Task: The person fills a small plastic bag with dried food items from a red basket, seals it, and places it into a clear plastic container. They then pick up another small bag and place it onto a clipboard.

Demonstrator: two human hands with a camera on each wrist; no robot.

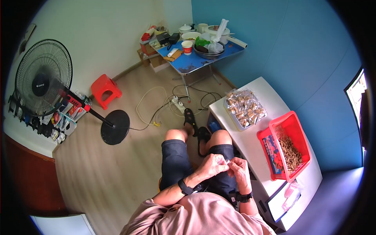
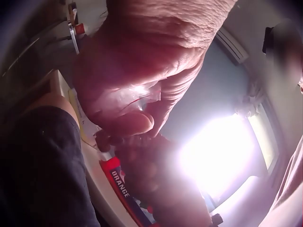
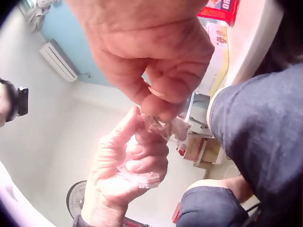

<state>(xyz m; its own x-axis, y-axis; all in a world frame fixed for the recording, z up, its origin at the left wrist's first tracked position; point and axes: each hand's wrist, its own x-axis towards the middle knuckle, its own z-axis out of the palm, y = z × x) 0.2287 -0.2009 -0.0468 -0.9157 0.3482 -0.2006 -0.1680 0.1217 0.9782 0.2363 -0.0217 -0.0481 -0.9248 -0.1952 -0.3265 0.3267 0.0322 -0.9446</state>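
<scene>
Fingers (image 3: pixel 161 106) of the right hand (image 1: pixel 239 172) meet those of the left hand (image 1: pixel 212 166), both sets clamped on a small, clear, crumpled plastic packet (image 3: pixel 179 128) above the seated person's lap. Opposed pinching probably serves to steady the limp material from two sides. Remaining left fingers curl toward the palm, retaining a flat piece of clear plastic film (image 3: pixel 139 178), likely to keep it out of the way of the fingertips. Whether film and packet are joined cannot be told.

Orientation: in the right wrist view, the packet's exposed part projects from the pinch toward the right of the picture, its long axis roughly crosswise. Fingers cover the rest, so the direction of its mouth cannot be determined. The film's long axis lies across the left palm, its free end also toward the right.

Beneath the hands are dark blue knee-length shorts (image 1: pixel 174 162). At the person's right stands a white, flat-topped surface (image 1: pixel 273 98). It carries a red rectangular plastic container (image 1: pixel 304 137) of slender brown pieces (image 1: pixel 291 154) and, beyond it, a shallow pale box heaped with clear packets of brown contents (image 1: pixel 246 109), both presumably placed for easy reach.
</scene>
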